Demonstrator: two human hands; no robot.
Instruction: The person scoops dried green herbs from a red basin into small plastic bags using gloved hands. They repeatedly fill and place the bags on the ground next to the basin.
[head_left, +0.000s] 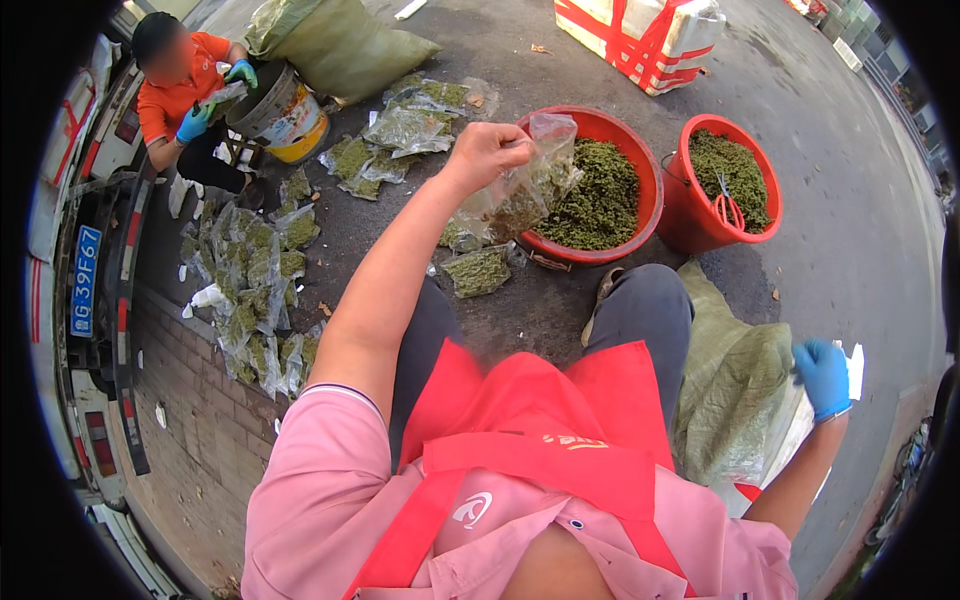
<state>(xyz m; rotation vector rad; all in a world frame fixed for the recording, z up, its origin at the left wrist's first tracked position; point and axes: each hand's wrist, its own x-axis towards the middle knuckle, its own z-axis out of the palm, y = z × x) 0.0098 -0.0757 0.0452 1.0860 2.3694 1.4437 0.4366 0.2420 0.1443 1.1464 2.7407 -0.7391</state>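
Observation:
My left hand (491, 154), bare, grips the top of a clear plastic bag (517, 202). Clumps of small green berries, seemingly green peppercorns, show inside the bag. It hangs over the left edge of a red plastic tub (654, 199), which holds a heap of loose green berries (600, 199). On the ground below lies a flat bag of green berries (480, 271). Out to the far right, my right hand (821, 379) wears a blue glove beside a green woven sack (735, 375) and a white box (787, 435). Its fingertips are blurred, so any hold is unclear.
Scissors (726, 206) with red handles rest in a red bucket (679, 214) of berries. Many flat bags (255, 277) cover the ground at left. A co-worker (187, 97) sits by a paint bucket (289, 124) near a parked vehicle (82, 375). A taped foam box (637, 37) stands behind.

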